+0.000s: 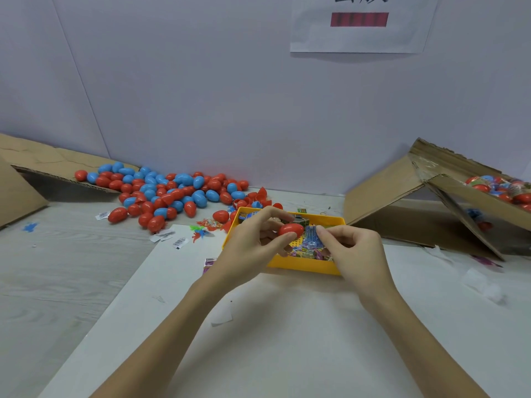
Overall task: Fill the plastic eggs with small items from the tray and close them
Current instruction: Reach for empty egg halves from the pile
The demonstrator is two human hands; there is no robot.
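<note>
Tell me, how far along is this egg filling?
Done: wrapped eggs fill the cardboard box at right. In hand: the left hand holds a red egg; the right hand pinches a blue packet over the yellow tray. Left: a big pile of eggs.

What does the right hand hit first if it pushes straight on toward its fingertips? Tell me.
Probably the red egg held in the left hand: the right hand points left with a blue packet pinched, just short of it. Depth is unclear.

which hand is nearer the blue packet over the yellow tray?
Right. The right hand pinches the blue packet at its fingertips, above the yellow tray. The left hand sits just left of the packet, holding a red egg.
</note>
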